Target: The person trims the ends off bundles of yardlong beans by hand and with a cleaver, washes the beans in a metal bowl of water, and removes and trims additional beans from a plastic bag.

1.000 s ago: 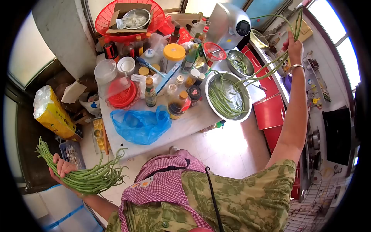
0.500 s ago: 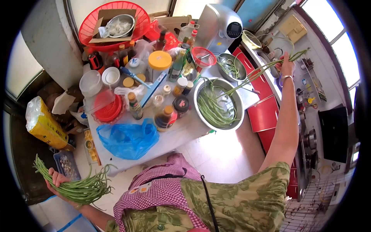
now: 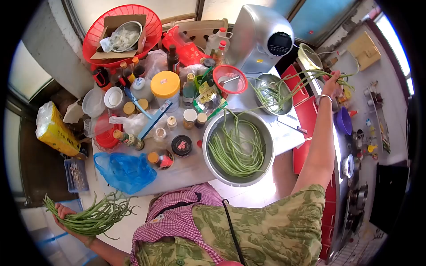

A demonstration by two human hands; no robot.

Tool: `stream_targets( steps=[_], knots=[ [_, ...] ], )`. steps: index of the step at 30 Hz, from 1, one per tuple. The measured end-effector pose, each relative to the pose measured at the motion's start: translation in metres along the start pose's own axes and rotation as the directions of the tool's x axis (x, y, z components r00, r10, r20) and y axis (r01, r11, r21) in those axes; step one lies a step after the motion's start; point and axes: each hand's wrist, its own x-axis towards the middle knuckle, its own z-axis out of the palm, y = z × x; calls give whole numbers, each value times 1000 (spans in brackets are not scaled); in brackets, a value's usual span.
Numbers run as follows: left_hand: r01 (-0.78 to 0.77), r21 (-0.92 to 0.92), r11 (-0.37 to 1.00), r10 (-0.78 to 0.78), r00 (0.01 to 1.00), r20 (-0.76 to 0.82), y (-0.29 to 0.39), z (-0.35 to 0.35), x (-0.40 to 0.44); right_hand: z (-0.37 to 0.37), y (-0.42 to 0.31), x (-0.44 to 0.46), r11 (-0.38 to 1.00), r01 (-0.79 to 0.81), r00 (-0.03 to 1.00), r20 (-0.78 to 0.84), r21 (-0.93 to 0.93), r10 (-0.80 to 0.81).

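Low at the left, my left hand point(image 3: 65, 213) is closed around a thick bundle of long green beans point(image 3: 100, 217), whose loose ends fan out to the right. My right hand point(image 3: 331, 82) reaches far forward, closed on a few long bean strands point(image 3: 306, 80). These strands trail leftward over a smaller metal bowl point(image 3: 289, 105), which has more beans in it. Nearer me, a large metal basin point(image 3: 270, 148) at the table's edge holds a coil of long beans point(image 3: 235, 164). One thin strand pokes over the basin's back rim.
Bottles and jars crowd the white table point(image 3: 188, 170), with a blue plastic bag point(image 3: 124, 173) at the front left. A knife point(image 3: 295, 125) lies right of the basin. Behind stand a red colander point(image 3: 230, 79) and a silver appliance point(image 3: 253, 40). Red cabinets point(image 3: 301, 153) line the right.
The view has shifted, so the basin appears lower and larger. The right hand's strands, earlier stretched up from the large basin, now hang mostly over the smaller bowl. My left hand keeps its bundle.
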Motion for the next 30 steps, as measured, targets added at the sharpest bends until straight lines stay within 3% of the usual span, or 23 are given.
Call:
stream_targets(
  steps=[1,3,4,5,7,9,10,11,13,15,18,21,22,23,24,25,26,27,30],
  knots=[
    [-27,7,1000,28,1000,-13,-9,3,-4,8,13,1,988,89,996,-3,-123,-90],
    [-73,45,996,74,997,-20,-23,12,-9,17,20,-14,988,145,987,-61,-46,-148],
    [-89,74,993,90,996,-13,-28,16,-10,21,11,-31,991,134,991,-14,-16,-134],
    [-99,106,989,101,995,-11,-32,21,-9,29,58,-19,784,424,897,93,-454,-432],
    [-65,102,993,63,998,27,-29,21,-16,45,95,-47,830,357,934,155,-429,-321],
    [-78,177,981,71,997,43,-34,23,-17,47,121,-91,820,414,899,320,-396,-299],
    [-88,200,976,77,995,63,-37,23,-19,48,130,-105,798,337,861,506,-499,-47],
    [-92,198,976,82,995,58,-40,25,-23,49,141,-118,739,292,749,626,-607,218],
    [-84,195,977,76,996,46,-50,31,-25,51,223,-163,555,550,639,742,-625,202],
    [-131,204,970,135,991,-2,-66,37,-31,54,243,-186,545,540,455,767,-642,452],
    [-108,178,978,117,992,-42,-68,43,-31,50,232,-203,614,460,447,765,-641,464],
    [18,84,996,-18,1000,-11,-51,30,-12,56,232,-209,545,523,509,753,-655,417],
    [49,-42,998,-51,998,-36,-41,20,-9,53,245,-214,624,551,586,790,-554,183],
    [87,-36,996,-88,996,-3,-47,18,-5,54,229,-209,633,621,520,847,-462,108],
    [51,9,999,-50,998,-34,-52,19,-3,62,228,-206,729,520,486,856,-445,176],
    [148,9,989,-148,989,16,-39,7,4,65,199,-209,801,400,444,859,-446,256],
    [211,7,978,-211,977,22,-42,9,8,61,161,-221,965,142,448,884,-221,137],
    [234,19,972,-234,971,51,-50,4,16,62,88,-241,972,-114,427,873,-206,235],
    [234,179,956,-249,966,69,-64,-13,28,56,-74,-311,974,-193,290,955,121,-61]
  ],
)
